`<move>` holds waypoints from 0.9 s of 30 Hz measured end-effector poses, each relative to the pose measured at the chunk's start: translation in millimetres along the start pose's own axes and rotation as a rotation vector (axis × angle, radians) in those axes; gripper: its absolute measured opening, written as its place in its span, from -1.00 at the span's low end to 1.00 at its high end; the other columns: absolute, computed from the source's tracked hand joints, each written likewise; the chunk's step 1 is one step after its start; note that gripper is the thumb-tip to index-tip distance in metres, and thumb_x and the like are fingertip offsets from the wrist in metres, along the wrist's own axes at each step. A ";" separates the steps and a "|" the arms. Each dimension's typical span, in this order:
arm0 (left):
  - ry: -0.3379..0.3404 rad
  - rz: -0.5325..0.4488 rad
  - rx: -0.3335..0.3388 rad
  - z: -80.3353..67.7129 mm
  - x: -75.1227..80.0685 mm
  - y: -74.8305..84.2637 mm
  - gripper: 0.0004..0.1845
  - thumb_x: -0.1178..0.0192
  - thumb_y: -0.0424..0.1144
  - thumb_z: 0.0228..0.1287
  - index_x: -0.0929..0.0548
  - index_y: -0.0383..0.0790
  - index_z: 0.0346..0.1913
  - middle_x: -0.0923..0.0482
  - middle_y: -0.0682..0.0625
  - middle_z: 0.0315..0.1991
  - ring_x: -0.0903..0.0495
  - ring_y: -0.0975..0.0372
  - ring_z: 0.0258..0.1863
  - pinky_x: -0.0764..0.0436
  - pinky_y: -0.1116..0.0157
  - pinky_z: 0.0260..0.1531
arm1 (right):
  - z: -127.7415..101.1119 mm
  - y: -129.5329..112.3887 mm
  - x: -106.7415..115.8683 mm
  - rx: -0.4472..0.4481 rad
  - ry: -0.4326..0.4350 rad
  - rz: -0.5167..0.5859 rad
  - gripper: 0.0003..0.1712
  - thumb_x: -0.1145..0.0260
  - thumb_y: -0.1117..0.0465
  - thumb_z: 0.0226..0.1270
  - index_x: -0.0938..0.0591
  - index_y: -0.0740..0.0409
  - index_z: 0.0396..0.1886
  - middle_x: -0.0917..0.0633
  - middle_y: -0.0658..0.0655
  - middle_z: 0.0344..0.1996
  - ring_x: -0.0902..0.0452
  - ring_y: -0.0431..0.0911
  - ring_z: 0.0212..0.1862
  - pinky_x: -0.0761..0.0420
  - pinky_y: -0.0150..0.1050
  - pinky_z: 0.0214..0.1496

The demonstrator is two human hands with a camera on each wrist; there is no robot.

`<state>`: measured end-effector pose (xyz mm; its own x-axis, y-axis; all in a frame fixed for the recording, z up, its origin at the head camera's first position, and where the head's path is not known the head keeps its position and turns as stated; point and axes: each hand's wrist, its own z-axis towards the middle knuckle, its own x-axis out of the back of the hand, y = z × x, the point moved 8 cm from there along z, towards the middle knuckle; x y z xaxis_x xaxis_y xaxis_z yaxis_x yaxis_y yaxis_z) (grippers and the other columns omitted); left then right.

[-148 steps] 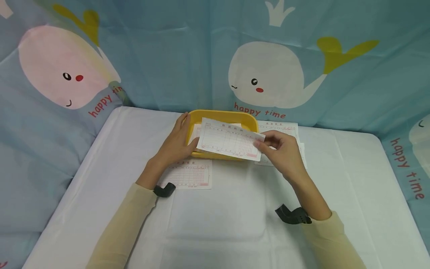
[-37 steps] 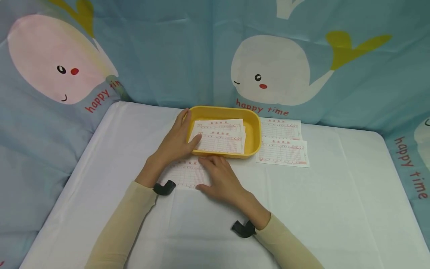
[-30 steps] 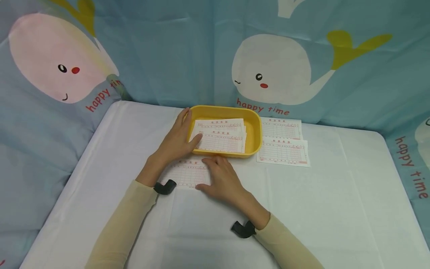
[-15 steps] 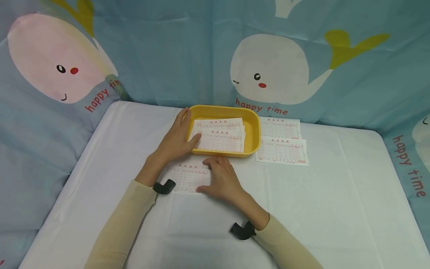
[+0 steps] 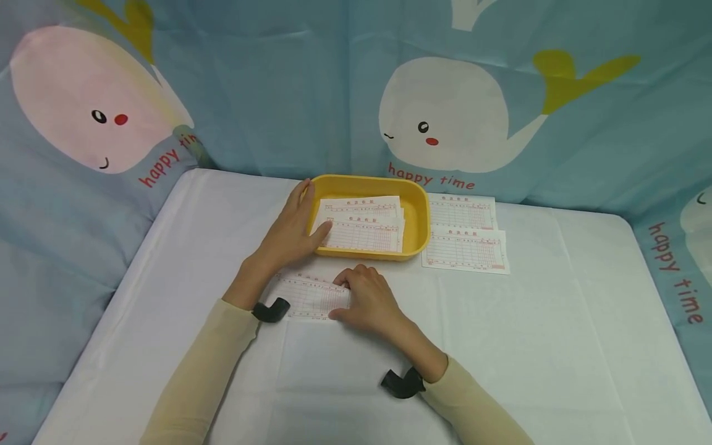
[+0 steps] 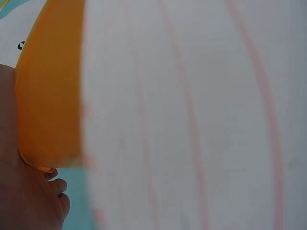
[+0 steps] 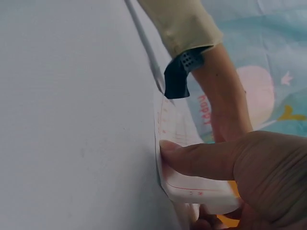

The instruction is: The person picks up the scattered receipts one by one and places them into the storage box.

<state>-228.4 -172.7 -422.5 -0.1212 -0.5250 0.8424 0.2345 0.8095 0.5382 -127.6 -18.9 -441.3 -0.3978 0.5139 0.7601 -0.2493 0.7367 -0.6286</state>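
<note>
Slip [image 5: 313,299] pinched at one end by right hand [image 5: 369,300]. Left hand [image 5: 288,238] clamped on tray [image 5: 416,230], probably for steadiness, grip partly hidden.

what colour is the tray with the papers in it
The tray is yellow, best seen in the head view; it looks more orange in the left wrist view.

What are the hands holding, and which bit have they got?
The right hand holds a paper slip by its right end. The left hand holds the yellow tray by its left side.
</note>
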 end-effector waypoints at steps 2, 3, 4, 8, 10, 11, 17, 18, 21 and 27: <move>-0.002 0.002 -0.001 -0.1 0.0 0.0 0.00 -0.06 0.16 0.55 0.22 -0.24 0.74 0.26 -0.16 0.77 0.05 -0.04 0.75 -0.17 -0.09 0.67 | -1.3 0.4 -0.2 0.002 0.004 0.022 -0.46 -0.72 0.09 0.02 -0.71 0.05 0.00 -0.63 0.03 -0.22 -0.49 -0.07 -0.07 -0.47 -0.11 0.10; -0.002 0.003 -0.001 0.0 -0.2 -0.3 0.00 -0.06 0.16 0.56 0.22 -0.24 0.74 0.27 -0.16 0.77 0.05 -0.04 0.75 -0.17 -0.09 0.67 | -2.2 1.1 -0.4 0.000 0.005 0.036 -0.48 -0.71 0.09 0.05 -0.69 0.03 -0.01 -0.65 0.01 -0.21 -0.50 -0.09 -0.09 -0.47 -0.13 0.09; -0.004 0.003 0.000 -0.2 -0.2 -0.5 0.01 -0.06 0.16 0.55 0.23 -0.23 0.74 0.27 -0.16 0.77 0.06 -0.04 0.75 -0.17 -0.10 0.67 | -3.2 2.0 -0.7 -0.007 0.003 0.068 -0.49 -0.69 0.10 0.10 -0.66 0.02 0.01 -0.66 0.01 -0.24 -0.51 -0.10 -0.13 -0.48 -0.15 0.05; -0.007 -0.001 0.004 -0.7 -0.3 -0.8 0.01 -0.05 0.18 0.55 0.24 -0.20 0.74 0.28 -0.14 0.77 0.06 -0.04 0.75 -0.17 -0.12 0.66 | -6.0 4.6 -0.8 -0.008 0.012 0.191 -0.61 -0.58 0.13 0.27 -0.64 0.01 0.03 -0.64 0.02 -0.42 -0.44 -0.19 -0.36 -0.43 -0.29 -0.26; -0.005 -0.003 0.003 -1.1 0.1 0.1 0.02 -0.06 0.20 0.55 0.24 -0.19 0.74 0.28 -0.13 0.77 0.06 -0.04 0.75 -0.17 -0.11 0.66 | -6.8 4.7 -0.7 0.007 0.020 0.294 -0.66 -0.52 0.17 0.35 -0.68 0.05 0.07 -0.69 0.04 -0.44 -0.46 -0.25 -0.42 -0.44 -0.36 -0.35; -0.002 -0.005 0.000 -1.0 -0.1 0.2 0.02 -0.06 0.20 0.55 0.23 -0.19 0.74 0.28 -0.13 0.77 0.06 -0.04 0.75 -0.17 -0.11 0.67 | -7.1 5.1 -0.8 0.014 0.027 0.337 -0.70 -0.49 0.18 0.38 -0.70 0.07 0.06 -0.72 0.05 -0.43 -0.47 -0.27 -0.42 -0.44 -0.39 -0.35; 0.008 -0.002 -0.004 -0.5 -1.8 -3.0 0.01 -0.06 0.20 0.55 0.24 -0.17 0.74 0.27 -0.12 0.77 0.04 -0.04 0.75 -0.17 -0.11 0.66 | -6.8 9.5 -2.5 0.018 0.063 0.499 -0.82 -0.44 0.26 0.42 -0.77 0.21 -0.05 -0.83 0.07 -0.41 -0.60 -0.33 -0.44 -0.52 -0.45 -0.39; 0.007 -0.001 -0.003 -0.4 -2.0 -3.2 0.01 -0.06 0.20 0.55 0.24 -0.17 0.74 0.27 -0.12 0.77 0.04 -0.04 0.75 -0.17 -0.11 0.66 | -7.0 9.9 -2.3 0.020 0.064 0.492 -0.90 -0.46 0.28 0.40 -0.76 0.22 -0.18 -0.78 0.03 -0.50 -0.55 -0.35 -0.48 -0.47 -0.46 -0.44; 0.007 0.001 -0.001 -0.2 -1.8 -2.6 0.01 -0.06 0.20 0.55 0.23 -0.18 0.74 0.27 -0.12 0.77 0.05 -0.03 0.75 -0.17 -0.10 0.67 | -9.8 9.3 -0.2 0.024 0.061 0.419 -0.70 -0.51 0.29 0.33 -0.57 0.16 -0.52 -0.42 -0.12 -0.74 -0.21 -0.36 -0.60 -0.18 -0.46 -0.53; 0.014 -0.007 -0.003 -0.1 -2.3 -2.3 0.01 -0.07 0.17 0.54 0.20 -0.22 0.74 0.25 -0.13 0.77 0.01 -0.03 0.74 -0.20 -0.09 0.66 | -18.8 5.9 12.5 0.071 0.070 0.308 -0.45 -0.49 0.29 0.36 -0.31 0.10 -0.66 -0.20 -0.14 -0.72 -0.06 -0.33 -0.59 -0.06 -0.43 -0.53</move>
<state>-228.5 -173.4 -425.7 -0.1092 -0.5342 0.8382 0.2366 0.8051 0.5439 -117.4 0.2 -432.4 -0.4029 0.7385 0.5407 -0.1885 0.5111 -0.8386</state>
